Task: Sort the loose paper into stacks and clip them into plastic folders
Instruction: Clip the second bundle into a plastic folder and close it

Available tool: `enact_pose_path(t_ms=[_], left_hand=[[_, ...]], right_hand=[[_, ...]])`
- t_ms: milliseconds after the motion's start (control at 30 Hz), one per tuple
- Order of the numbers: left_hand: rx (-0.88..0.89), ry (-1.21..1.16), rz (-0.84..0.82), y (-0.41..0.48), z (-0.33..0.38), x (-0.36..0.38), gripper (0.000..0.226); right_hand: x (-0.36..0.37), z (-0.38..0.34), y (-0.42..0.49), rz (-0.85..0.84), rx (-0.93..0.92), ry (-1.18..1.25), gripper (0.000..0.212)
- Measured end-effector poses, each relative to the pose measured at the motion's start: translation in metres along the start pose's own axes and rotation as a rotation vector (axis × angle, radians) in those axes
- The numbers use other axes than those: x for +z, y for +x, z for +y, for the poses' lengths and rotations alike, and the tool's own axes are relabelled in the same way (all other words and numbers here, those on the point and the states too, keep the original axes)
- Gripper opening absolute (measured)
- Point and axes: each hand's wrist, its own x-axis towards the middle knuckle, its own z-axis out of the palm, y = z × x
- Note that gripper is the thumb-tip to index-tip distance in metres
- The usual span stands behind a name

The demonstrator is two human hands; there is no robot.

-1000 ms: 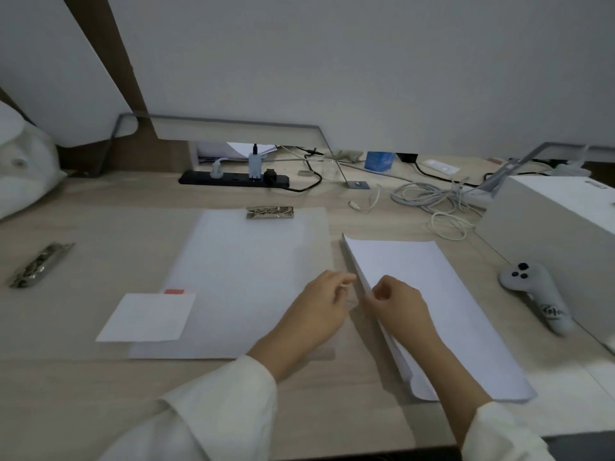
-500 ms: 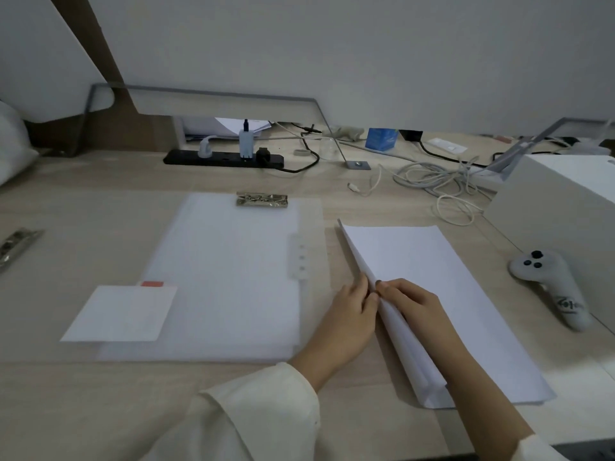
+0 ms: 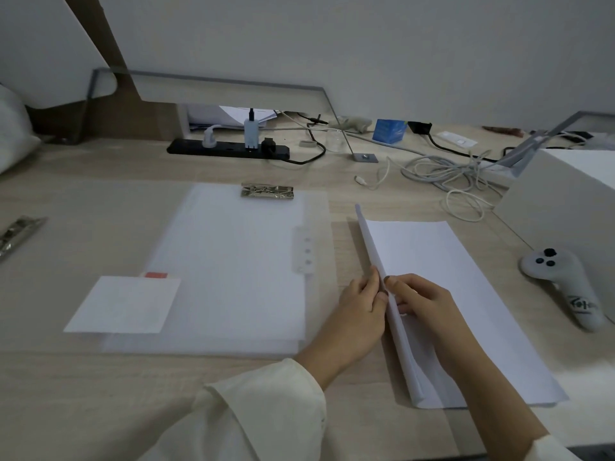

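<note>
We are gathering the paper stack (image 3: pixel 449 277), lying just right of the plastic folder (image 3: pixel 233 261), with our left hand (image 3: pixel 357 311) and right hand (image 3: pixel 422 301) both pinching its raised left edge. Next we are probably needing to carry it under the clip (image 3: pixel 267 190). A second ago the left hand was not yet touching the paper.

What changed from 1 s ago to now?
The left hand moved right, off the translucent plastic folder, to the left edge of the white paper stack. It and the right hand now pinch that raised edge. Folder, silver metal clip and small white card stayed put.
</note>
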Motion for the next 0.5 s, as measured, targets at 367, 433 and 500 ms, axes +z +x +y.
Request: enact_pose_path(t_ms=[367,433,500], left_hand=[[0.011,-0.005,-0.004,-0.0005,-0.001,-0.002,0.051],[0.011,-0.007,0.001,0.0004,-0.0016,-0.002,0.051],[0.008,-0.012,0.007,0.0006,-0.0013,-0.0018,0.051]], right_hand=[[0.0002,-0.0015,-0.0053,-0.017,0.011,0.032,0.02],[0.0003,-0.0014,-0.0056,-0.022,0.005,0.032,0.021],[0.0005,-0.001,-0.0059,-0.026,0.0,0.027,0.021]])
